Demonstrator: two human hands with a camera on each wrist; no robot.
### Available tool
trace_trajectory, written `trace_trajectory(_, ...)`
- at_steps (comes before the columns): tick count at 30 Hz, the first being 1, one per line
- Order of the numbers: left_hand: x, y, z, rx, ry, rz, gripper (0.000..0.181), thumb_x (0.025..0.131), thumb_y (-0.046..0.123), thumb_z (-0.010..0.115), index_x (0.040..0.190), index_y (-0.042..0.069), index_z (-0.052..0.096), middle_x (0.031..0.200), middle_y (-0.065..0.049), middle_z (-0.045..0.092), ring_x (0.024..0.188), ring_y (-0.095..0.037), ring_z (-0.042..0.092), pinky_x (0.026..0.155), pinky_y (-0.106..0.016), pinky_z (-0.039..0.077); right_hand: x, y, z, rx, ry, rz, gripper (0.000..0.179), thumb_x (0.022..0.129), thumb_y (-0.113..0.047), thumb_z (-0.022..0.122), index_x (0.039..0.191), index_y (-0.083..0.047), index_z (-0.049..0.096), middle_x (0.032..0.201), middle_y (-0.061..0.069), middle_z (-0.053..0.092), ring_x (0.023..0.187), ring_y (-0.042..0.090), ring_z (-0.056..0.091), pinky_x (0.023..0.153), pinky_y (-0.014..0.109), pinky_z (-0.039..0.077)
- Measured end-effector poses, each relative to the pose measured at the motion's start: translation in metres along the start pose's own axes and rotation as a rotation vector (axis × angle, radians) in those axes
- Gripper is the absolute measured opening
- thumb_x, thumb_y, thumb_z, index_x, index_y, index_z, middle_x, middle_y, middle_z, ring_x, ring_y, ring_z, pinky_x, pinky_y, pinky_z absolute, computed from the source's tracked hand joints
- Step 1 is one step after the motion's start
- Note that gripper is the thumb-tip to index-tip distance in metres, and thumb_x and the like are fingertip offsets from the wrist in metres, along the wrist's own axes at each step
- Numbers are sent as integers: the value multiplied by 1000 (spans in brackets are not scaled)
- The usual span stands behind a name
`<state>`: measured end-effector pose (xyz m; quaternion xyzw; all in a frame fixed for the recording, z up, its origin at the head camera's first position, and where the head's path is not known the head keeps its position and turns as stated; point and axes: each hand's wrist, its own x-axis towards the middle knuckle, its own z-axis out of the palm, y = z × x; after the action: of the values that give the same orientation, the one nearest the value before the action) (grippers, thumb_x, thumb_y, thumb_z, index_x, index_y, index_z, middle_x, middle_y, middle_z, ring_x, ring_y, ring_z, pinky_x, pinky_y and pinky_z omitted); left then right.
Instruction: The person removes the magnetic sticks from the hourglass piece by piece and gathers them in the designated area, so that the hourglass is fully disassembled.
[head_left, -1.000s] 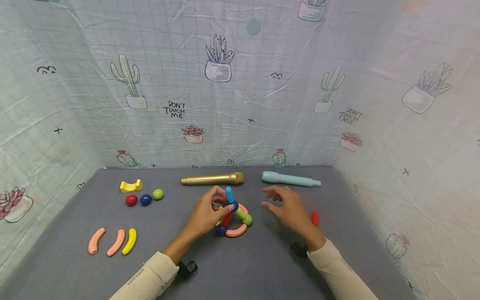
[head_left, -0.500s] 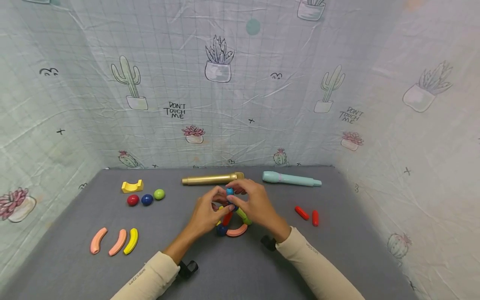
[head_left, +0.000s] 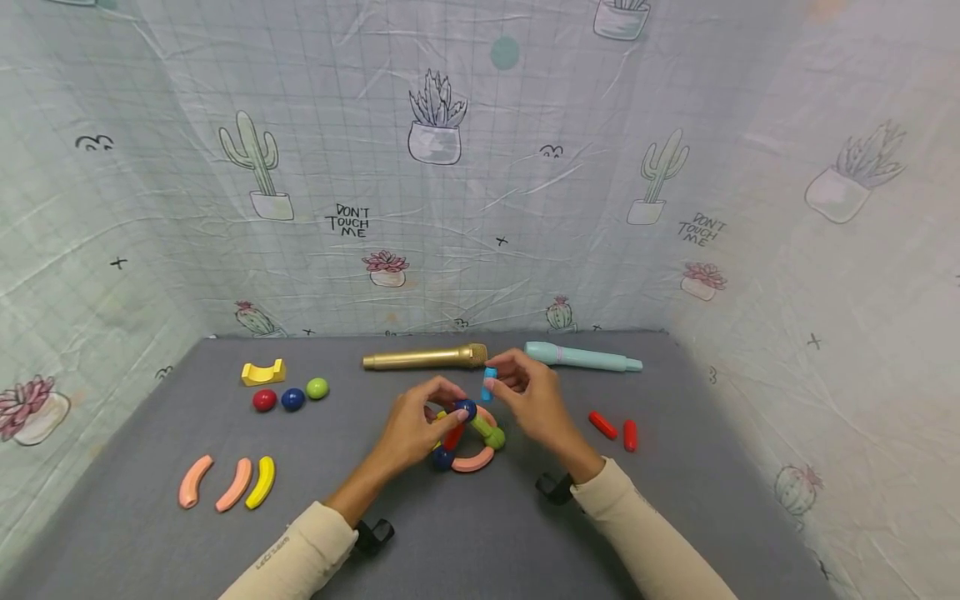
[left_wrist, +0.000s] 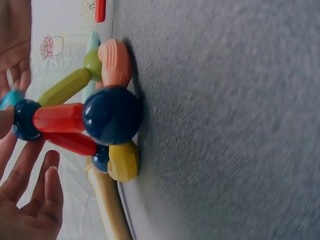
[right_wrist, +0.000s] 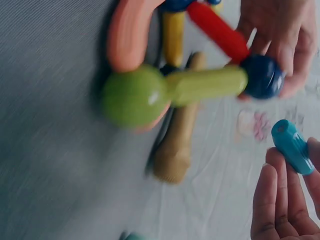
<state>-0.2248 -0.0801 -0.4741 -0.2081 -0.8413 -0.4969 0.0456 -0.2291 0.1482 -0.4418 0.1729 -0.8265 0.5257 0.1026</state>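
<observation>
In the head view my left hand (head_left: 416, 421) pinches the dark blue ball (head_left: 468, 407) at the top of a small ball-and-stick structure. Straight red sticks (left_wrist: 60, 118) and a lime stick (head_left: 480, 424) slope down from that ball. The base has a lime ball (head_left: 494, 438), a dark blue ball (left_wrist: 112, 115), curved pink sticks (head_left: 472, 462) and a yellow one (left_wrist: 123, 162). My right hand (head_left: 540, 404) pinches a short light blue stick (right_wrist: 292, 147) between thumb and fingers. A gap shows between this stick and the top ball in the right wrist view.
Behind the structure lie a gold microphone (head_left: 423, 357) and a mint microphone (head_left: 583, 357). Two red sticks (head_left: 630, 435) are to the right. At the left are a yellow cradle-shaped block (head_left: 263, 372), a red ball (head_left: 264, 400), other balls and curved sticks (head_left: 260, 482).
The light blue stick stood on the top ball; my right hand came in from the right, gripped it and drew it off rightward. My left hand kept its place on the ball.
</observation>
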Motion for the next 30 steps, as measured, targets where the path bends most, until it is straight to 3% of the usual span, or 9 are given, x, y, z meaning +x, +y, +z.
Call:
trace_trajectory(5, -1, 2, -4, 77, -59, 33, 32, 91, 16, 86, 119, 22, 73, 109, 7, 76, 106, -24, 71, 86, -52, 60, -8, 20, -27, -52, 1, 97, 26, 96, -15, 80, 121, -11, 73, 107, 9, 78, 90, 19, 74, 78, 26, 59)
trace_trajectory(11, -1, 5, -5, 175, -75, 89, 39, 88, 10, 88, 122, 22, 73, 111, 7, 75, 104, -24, 70, 84, -40, 56, -20, 52, -62, -240, -19, 185, 24, 95, -13, 81, 118, -10, 74, 107, 9, 79, 92, 21, 75, 80, 33, 61)
trace_trajectory(16, 0, 5, -4, 199, -81, 88, 39, 87, 9, 88, 121, 23, 74, 110, 7, 75, 104, -23, 69, 86, -37, 52, -29, 74, -83, -406, -43, 215, 20, 93, -13, 83, 111, -10, 76, 104, 7, 79, 91, 24, 75, 80, 43, 61)
trace_trajectory(23, 1, 7, -2, 223, -89, 89, 40, 86, 12, 90, 120, 23, 72, 109, 7, 75, 101, -22, 66, 84, -34, 53, -35, 84, -94, -602, -45, 218, 18, 89, -10, 85, 105, -5, 79, 100, 10, 81, 90, 27, 78, 82, 48, 61)
trace_trajectory(30, 4, 6, -1, 257, -91, 152, 40, 85, 14, 91, 120, 23, 72, 107, 8, 76, 96, -24, 66, 80, -30, 51, -36, 88, -94, -680, -5, 195, 23, 85, -9, 88, 105, -3, 79, 100, 15, 81, 90, 30, 78, 82, 50, 61)
